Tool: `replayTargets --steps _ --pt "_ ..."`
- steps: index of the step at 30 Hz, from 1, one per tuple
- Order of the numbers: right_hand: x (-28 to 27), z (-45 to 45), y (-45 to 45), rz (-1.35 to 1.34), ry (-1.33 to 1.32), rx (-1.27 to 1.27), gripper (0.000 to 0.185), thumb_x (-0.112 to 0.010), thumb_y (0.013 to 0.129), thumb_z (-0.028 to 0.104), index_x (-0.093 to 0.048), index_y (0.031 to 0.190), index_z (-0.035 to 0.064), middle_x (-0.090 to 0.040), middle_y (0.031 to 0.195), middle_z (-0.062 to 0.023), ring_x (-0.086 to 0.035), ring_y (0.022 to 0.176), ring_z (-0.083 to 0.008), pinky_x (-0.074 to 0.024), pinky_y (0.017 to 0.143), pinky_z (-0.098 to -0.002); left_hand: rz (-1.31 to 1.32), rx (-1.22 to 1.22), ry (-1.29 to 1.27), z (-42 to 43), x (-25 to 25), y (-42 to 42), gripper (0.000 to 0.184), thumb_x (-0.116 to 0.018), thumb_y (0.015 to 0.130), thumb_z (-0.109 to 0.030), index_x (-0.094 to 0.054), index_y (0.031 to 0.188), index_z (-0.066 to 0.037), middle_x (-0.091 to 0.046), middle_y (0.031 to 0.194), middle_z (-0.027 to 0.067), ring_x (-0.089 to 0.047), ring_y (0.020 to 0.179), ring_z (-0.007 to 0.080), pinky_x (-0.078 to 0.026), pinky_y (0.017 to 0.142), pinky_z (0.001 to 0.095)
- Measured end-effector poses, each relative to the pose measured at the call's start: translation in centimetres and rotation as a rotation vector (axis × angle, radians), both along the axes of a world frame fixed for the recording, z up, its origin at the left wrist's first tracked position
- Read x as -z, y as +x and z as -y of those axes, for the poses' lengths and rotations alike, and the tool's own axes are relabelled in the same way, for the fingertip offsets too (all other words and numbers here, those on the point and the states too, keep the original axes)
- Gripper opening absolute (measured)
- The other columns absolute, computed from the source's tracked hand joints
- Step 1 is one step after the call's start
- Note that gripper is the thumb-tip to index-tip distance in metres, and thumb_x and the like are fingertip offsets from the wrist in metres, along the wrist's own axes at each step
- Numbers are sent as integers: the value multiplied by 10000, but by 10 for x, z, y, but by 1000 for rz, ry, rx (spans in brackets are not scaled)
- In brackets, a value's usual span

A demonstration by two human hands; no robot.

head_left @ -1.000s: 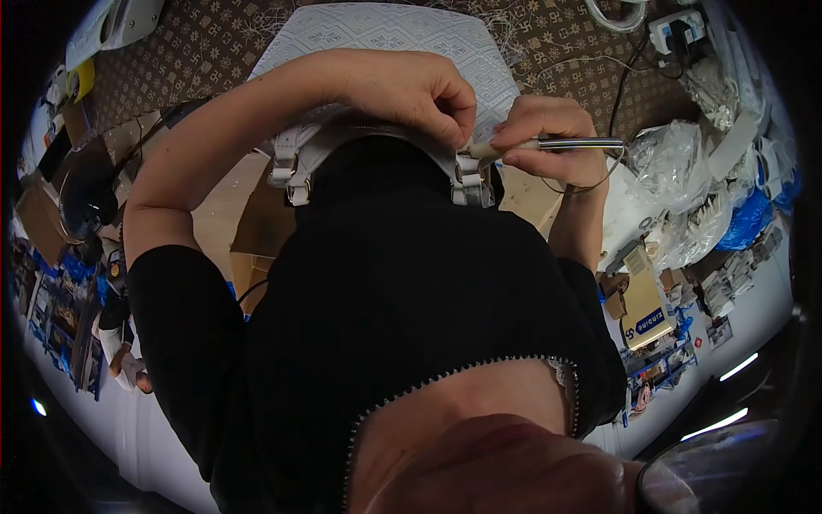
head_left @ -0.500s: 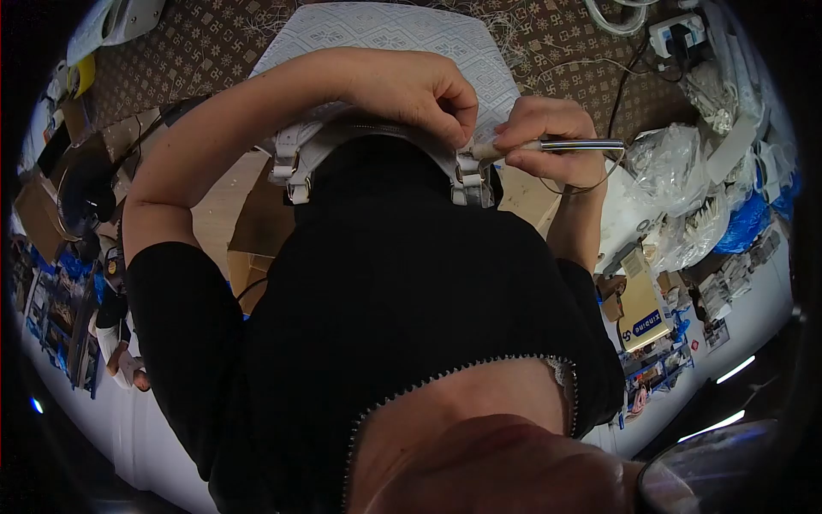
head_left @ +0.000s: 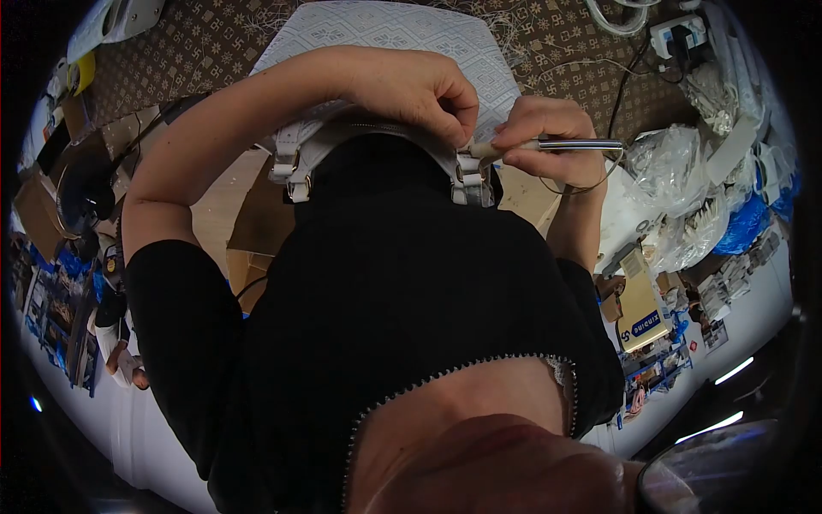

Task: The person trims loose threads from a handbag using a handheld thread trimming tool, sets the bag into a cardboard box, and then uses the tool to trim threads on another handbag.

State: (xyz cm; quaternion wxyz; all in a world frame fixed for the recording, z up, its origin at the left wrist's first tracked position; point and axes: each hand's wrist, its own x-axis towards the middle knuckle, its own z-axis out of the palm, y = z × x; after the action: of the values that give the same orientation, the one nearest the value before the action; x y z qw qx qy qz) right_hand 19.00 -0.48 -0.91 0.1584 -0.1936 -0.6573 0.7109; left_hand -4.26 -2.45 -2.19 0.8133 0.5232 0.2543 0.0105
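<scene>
A white bag (head_left: pixel 321 150) with a zip and metal-ringed strap ends lies against my black-clothed front, partly hidden by my arm. Its strap tab (head_left: pixel 469 180) hangs near the right end. My left hand (head_left: pixel 428 94) reaches over the bag from the left, fingers curled and closed on its upper right edge. Beside it, my right hand (head_left: pixel 552 133) pinches a slim pen-like tool (head_left: pixel 582 146) with a silver barrel. The tool's pale end points left at the bag beside my left fingertips. A thin thread or cord loops below my right hand. Exact contact at the tip is too small to tell.
A pale patterned pad (head_left: pixel 385 26) lies ahead on a brown patterned cloth (head_left: pixel 214 43) with loose threads. To the right are clear plastic bags (head_left: pixel 672 171), a power socket (head_left: pixel 676 38) and a yellowish box (head_left: pixel 642 304). Cardboard (head_left: pixel 261 214) is at the left. Another person (head_left: pixel 120 351) is far behind.
The pen-like tool and my right hand have shifted very slightly left. My left hand and the bag look the same.
</scene>
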Motion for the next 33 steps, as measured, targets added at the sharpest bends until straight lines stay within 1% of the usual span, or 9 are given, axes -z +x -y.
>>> replayTargets --steps 5,11,13,14,16,20,25,31,33 --pt "1 0 1 -11 6 11 143 -724 679 27 -699 820 32 -621 697 -50 -567 585 -114 -402 506 -226 23 -19 -17 0 2 -1 145 -624 831 -169 -616 823 -24 -586 743 5 -534 658 71 -436 606 220" --pt "12 1 10 -43 -165 115 144 -689 694 18 -682 836 -2 -603 705 -56 -536 592 -96 -381 496 -225 20 -169 -4 -10 2 -23 195 -584 863 -188 -624 957 -22 -610 854 45 -572 780 113 -474 733 259" --pt "16 4 14 -65 -253 166 145 -674 704 20 -675 845 -12 -595 712 -57 -526 596 -90 -377 495 -222 -123 -83 348 -15 0 -58 341 -636 822 -208 -589 1112 -37 -597 1078 109 -555 1039 210 -434 909 328" --pt "18 5 15 -81 -249 204 148 -661 717 29 -668 856 -20 -586 714 -60 -520 592 -92 -377 492 -218 -130 -80 351 -10 0 -80 341 -636 822 -208 -589 1112 -37 -597 1078 109 -555 1039 210 -434 909 328" --pt "18 7 14 -80 -262 260 151 -645 737 42 -658 869 -31 -570 713 -66 -506 572 -96 -373 482 -210 -207 -37 469 5 -4 -129 578 -717 744 -267 -517 1245 -61 -462 1320 134 -373 1279 277 -310 1050 399" --pt "19 8 15 -66 -325 323 163 -624 774 66 -619 879 -59 -562 698 -86 -538 557 -114 -440 487 -224 -299 -133 510 55 -6 -156 872 -827 577 -266 -427 1345 -169 -349 1425 82 -221 1361 281 -211 1106 440" --pt "1 8 11 -40 -216 534 238 -591 827 146 -581 958 -52 -559 797 -132 -561 617 -153 -500 599 -266 -530 -273 737 84 6 -114 754 -764 647 -144 -452 1327 -238 -403 1398 -1 -270 1345 262 -190 1103 458" --pt "-62 33 -25 -270 -174 570 353 -619 851 297 -564 978 -28 -522 760 -108 -530 585 -147 -481 542 -282 -470 -538 695 80 4 -58 560 -613 697 9 -581 1206 -220 -553 1251 -9 -434 1244 215 -247 1060 482" --pt "-50 39 -42 -166 -243 583 296 -589 873 212 -561 1013 -47 -566 789 -112 -560 651 -145 -486 646 -285 -434 -530 710 79 3 -52 550 -600 701 18 -587 1198 -218 -557 1246 -11 -441 1235 219 -253 1057 484"
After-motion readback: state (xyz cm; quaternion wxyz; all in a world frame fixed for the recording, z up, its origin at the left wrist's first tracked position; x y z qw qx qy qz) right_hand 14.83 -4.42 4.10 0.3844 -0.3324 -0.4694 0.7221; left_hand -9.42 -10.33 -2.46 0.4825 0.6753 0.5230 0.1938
